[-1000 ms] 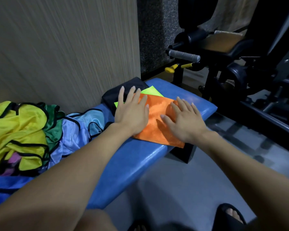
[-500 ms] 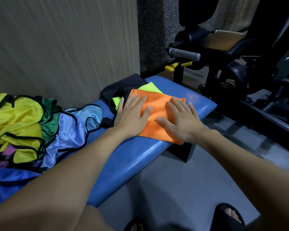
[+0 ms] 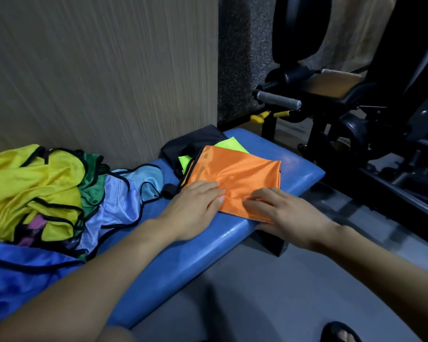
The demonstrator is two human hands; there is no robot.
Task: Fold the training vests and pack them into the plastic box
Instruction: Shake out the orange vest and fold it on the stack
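- The orange vest point(image 3: 235, 178) lies folded on the blue bench point(image 3: 188, 245), its long axis stretching away from the person.
- The left hand point(image 3: 193, 206) rests flat on its near-left edge; the right hand point(image 3: 279, 208) pinches its near corner.

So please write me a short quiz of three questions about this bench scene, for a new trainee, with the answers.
1. True or false: the folded shiny orange vest lies on the padded blue bench.
2. Which colour shows just under the orange vest at its far edge? A) neon yellow-green B) purple C) white
3. Fill in: both the left hand and the right hand touch the vest at its ____ edge.

Key
1. True.
2. A, the neon yellow-green folded vest.
3. Near. The left hand lies flat; the right hand's fingers look curled at the hem, though whether they pinch it is unclear.
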